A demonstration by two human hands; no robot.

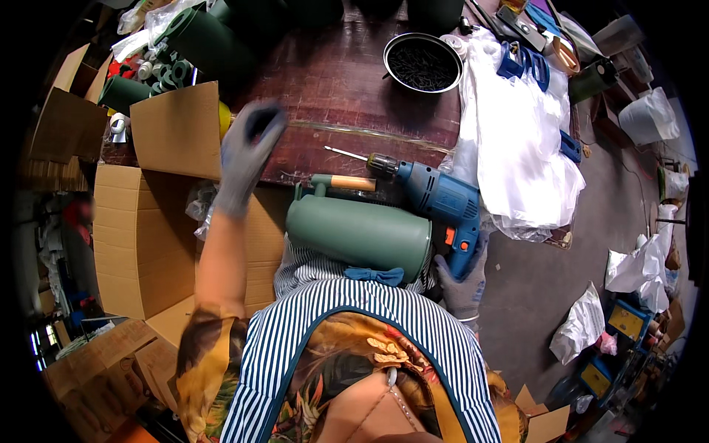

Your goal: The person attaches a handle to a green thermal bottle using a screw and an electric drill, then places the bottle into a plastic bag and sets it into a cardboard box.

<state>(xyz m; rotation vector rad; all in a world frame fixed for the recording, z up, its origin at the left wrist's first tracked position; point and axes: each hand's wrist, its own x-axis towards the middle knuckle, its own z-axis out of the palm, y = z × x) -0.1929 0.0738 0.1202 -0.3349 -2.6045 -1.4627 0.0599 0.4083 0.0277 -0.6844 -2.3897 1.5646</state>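
My right hand (464,284), in a grey glove, is wrapped round the handle of a blue power drill (443,198). A long screwdriver bit (346,153) points left from its chuck. Across my lap, against the table edge, a green cylindrical can (358,232) lies on its side. Its handle has a wooden grip (353,183), which faces the table. My left hand (247,155), also gloved, is raised over the table's left edge, above and left of the can. Its fingers look curled but are smeared by motion, so whatever they may hold is hidden.
A bowl (423,63) of dark screws stands on the reddish-brown table (325,81). White plastic bags (509,140) cover its right side. Open cardboard boxes (122,244) crowd the left. Several green cylinders (210,48) stand or lie along the far edge. Crumpled wrapping (580,325) lies right.
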